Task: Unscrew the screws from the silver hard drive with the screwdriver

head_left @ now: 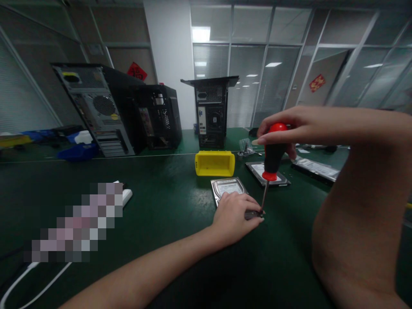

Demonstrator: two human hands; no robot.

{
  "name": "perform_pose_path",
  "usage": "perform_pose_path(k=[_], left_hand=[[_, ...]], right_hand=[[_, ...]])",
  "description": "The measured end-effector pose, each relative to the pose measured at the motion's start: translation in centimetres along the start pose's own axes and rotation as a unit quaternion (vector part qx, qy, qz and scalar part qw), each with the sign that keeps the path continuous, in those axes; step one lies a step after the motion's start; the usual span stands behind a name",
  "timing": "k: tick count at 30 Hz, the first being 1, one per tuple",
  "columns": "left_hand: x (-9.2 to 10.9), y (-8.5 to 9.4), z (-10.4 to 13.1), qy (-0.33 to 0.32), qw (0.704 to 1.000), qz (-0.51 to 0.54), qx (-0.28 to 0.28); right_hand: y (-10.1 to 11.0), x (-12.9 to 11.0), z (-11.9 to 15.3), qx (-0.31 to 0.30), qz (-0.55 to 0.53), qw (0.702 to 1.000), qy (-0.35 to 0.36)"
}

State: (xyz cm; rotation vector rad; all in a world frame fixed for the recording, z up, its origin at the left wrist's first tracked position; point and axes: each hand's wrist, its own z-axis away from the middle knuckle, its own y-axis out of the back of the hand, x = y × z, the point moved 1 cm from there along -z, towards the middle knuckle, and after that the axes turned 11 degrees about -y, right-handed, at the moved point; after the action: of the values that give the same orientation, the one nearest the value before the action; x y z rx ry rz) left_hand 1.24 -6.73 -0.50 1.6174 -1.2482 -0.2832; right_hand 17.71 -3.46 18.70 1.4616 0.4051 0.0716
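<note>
A silver hard drive (228,185) with a white label lies on the green table, its near part covered by my left hand (236,214). The fingers of that hand are bent over the drive's near right corner and hold it. My right hand (289,133) is wrapped round the red and black handle of a screwdriver (273,156), with the forearm raised high. The screwdriver stands nearly upright. Its tip reaches down to the dark corner of the drive between my left fingertips; the exact contact point is too small to make out.
Beyond the drive sits a yellow bin (215,175). A second hard drive (257,169) and a third one (317,170) lie to the right. Several black computer cases (210,111) stand at the back. A white power strip (127,197) with a cable is on the left.
</note>
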Motion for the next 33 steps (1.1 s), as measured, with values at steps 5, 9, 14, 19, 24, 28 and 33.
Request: perform_pose_path(k=[5,9,14,19,24,28,33], left_hand=[[0.0,0.0,0.1,0.001,1.0,0.001,0.002],[-0.1,-0.1,0.0,-0.001,1.0,0.0,0.003],[0.0,-0.1,-0.1,0.0,1.0,-0.005,0.002],[0.0,-0.2,0.0,0.004,1.0,-0.003,0.002],[0.0,-0.1,-0.1,0.004,1.0,-0.002,0.0],[0.1,0.1,-0.1,0.009,1.0,-0.002,-0.003],[0.1,0.1,0.0,0.007,1.0,0.0,-0.003]], right_hand=[[-0.2,-0.6,0.6,0.032,0.006,0.999,0.002],[-0.3,-1.3,1.0,0.037,-0.003,0.999,-0.015],[-0.3,-1.4,1.0,0.046,-0.008,0.999,-0.004],[-0.3,-1.6,1.4,0.025,-0.01,0.999,0.021],[-0.3,-1.3,1.1,0.007,-0.02,0.999,0.036],[-0.2,-0.8,0.7,-0.012,-0.022,0.999,0.03],[-0.2,-1.3,1.1,-0.013,-0.01,1.0,0.009]])
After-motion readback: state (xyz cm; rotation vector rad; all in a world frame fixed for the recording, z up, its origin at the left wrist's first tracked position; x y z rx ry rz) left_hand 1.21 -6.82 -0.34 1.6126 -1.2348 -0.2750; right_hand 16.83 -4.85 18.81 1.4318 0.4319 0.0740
